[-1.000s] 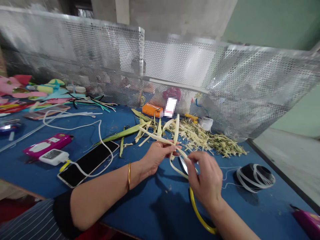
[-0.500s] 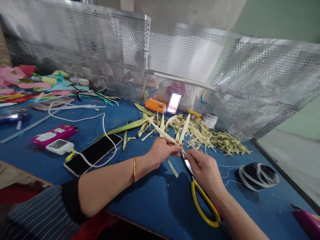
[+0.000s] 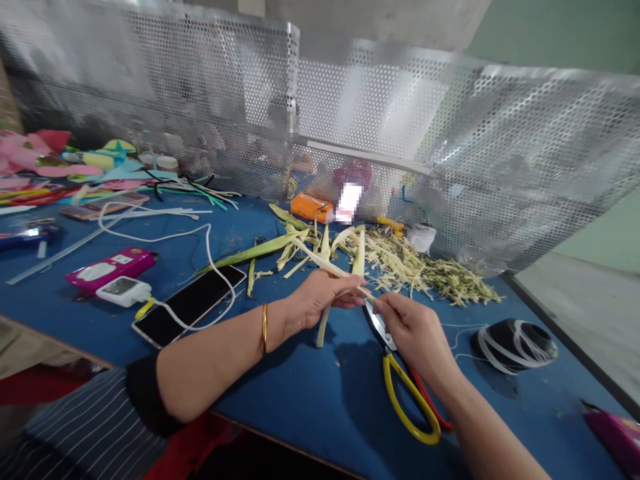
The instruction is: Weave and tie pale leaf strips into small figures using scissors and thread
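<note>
Pale corn husk strips (image 3: 320, 259) run between my hands over the blue table. My left hand (image 3: 325, 293), with a gold bangle at the wrist, is closed on them, fingers pinching where the strips cross. One strip end hangs below that hand and another stands up behind it. My right hand (image 3: 407, 327) pinches the strips' narrow end just to the right of my left fingertips. Under and beside my right hand lie scissors (image 3: 397, 393) with one yellow and one red handle, blades partly hidden.
Behind the hands lie loose husks (image 3: 260, 252) and a heap of shredded husk (image 3: 400, 260). A black spool with white cord (image 3: 515, 347) stands right. Left are a phone (image 3: 193, 303), a white cable (image 3: 207, 250) and a magenta case (image 3: 113, 268). A perforated metal screen (image 3: 360, 100) closes the back.
My right hand has pulled slightly away to the right, showing more of the strips between the hands. The hanging strip end has swung left, and the upright strip has shifted left.
</note>
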`<state>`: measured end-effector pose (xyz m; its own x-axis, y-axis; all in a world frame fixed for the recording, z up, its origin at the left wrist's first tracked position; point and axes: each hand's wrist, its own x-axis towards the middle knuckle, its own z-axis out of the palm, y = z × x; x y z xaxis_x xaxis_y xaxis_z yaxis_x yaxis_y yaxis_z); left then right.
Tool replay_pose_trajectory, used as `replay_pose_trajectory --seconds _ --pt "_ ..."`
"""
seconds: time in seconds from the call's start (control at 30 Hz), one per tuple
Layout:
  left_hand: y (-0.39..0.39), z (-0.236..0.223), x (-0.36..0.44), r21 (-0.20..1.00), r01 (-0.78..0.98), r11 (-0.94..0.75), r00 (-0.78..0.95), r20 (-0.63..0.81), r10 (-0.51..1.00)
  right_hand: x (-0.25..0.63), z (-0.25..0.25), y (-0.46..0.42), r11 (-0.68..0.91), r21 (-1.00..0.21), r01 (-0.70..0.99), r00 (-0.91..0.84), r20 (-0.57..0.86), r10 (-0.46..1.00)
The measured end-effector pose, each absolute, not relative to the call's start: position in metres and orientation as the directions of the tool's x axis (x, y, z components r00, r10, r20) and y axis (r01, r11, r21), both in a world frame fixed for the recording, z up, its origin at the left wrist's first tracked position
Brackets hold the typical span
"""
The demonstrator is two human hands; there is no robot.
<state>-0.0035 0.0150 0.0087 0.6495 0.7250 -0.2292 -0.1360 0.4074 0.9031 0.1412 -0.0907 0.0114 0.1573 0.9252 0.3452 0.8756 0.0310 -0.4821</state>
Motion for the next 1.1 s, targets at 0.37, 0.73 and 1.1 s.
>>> replay_pose_trajectory --seconds 0.37,0.73,1.1 --pt "0.009 0.012 0.0 0.927 -0.216 0.305 0.557 -0.14 0.819 0.138 0.007 -0.092 0.142 -0.422 0.896 0.192 0.654 0.731" --pt "-0.01 0.006 0.007 0.877 -0.308 0.368 0.682 -0.067 0.729 0.11 -0.019 -0.076 0.123 -0.938 0.323 0.222 0.202 0.954" --pt "-0.003 0.011 0.004 0.941 -0.221 0.258 0.699 -0.032 0.715 0.116 -0.011 -0.076 -0.011 -0.939 -0.342 0.22 -0.092 0.971"
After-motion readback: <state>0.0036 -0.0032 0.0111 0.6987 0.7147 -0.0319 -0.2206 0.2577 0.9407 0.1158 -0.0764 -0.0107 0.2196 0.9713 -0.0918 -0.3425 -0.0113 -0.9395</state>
